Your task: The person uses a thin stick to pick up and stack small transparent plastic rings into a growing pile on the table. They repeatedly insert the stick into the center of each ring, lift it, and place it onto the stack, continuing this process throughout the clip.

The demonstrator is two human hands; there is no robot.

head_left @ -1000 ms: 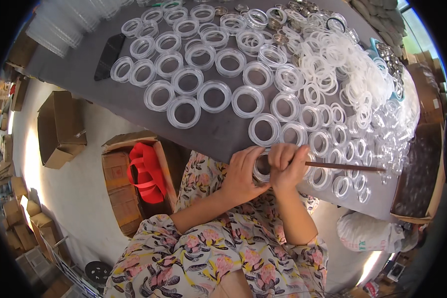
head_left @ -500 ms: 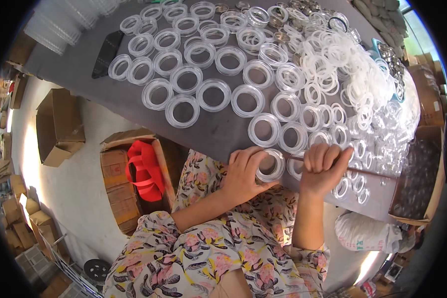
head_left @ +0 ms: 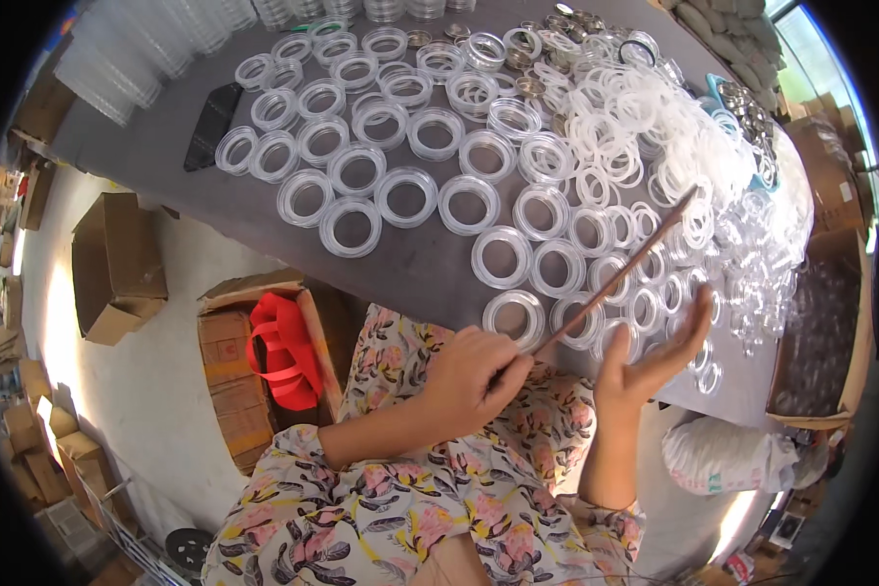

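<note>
My left hand (head_left: 474,381) is closed at the front edge of the table, gripping the lower end of a thin brown stick (head_left: 610,283). The stick slants up to the right, over the rings. To its right my right hand (head_left: 649,366) is open, fingers spread and palm turned inward, holding nothing. Just beyond my left hand lies a clear plastic ring (head_left: 515,320) at the table's edge. Several similar clear rings (head_left: 405,197) are spread in rows across the grey tabletop (head_left: 264,225). The fingertips of my left hand are partly hidden.
A heap of thin white rings (head_left: 645,117) covers the right side, beside small clear parts (head_left: 752,254). Stacked clear pieces (head_left: 117,73) stand far left. An open carton (head_left: 825,332) is at the right edge; another holds red straps (head_left: 285,352) below left.
My left hand has let go of the clear ring, which now lies on the table, and has closed on the stick's end. My right hand has released the stick and opened.
</note>
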